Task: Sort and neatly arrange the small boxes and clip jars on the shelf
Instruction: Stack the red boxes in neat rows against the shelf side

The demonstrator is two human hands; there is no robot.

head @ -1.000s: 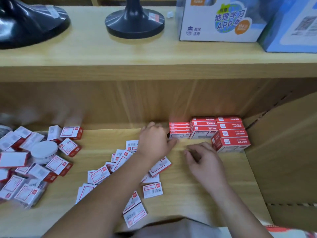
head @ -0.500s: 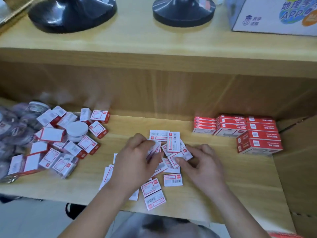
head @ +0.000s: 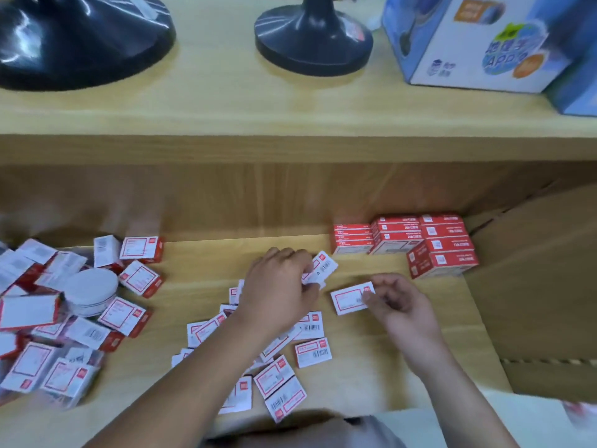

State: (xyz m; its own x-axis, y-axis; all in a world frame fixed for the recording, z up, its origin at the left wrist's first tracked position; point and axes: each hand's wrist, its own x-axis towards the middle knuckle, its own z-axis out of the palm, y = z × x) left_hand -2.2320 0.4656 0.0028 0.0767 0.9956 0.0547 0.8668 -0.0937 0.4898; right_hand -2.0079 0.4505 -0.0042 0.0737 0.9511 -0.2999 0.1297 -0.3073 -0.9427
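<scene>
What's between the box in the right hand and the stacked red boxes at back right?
Nothing: only bare shelf board separates the small box pinched by the right hand from the stacked red boxes. The head view shows it.

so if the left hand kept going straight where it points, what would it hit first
Probably the leftmost stack of red boxes at the back of the shelf; the left hand, pinching a small box, points that way. Depth is unclear.

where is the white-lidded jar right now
In the head view, the white-lidded jar sits at the left of the lower shelf, amid loose red-and-white boxes.
</scene>
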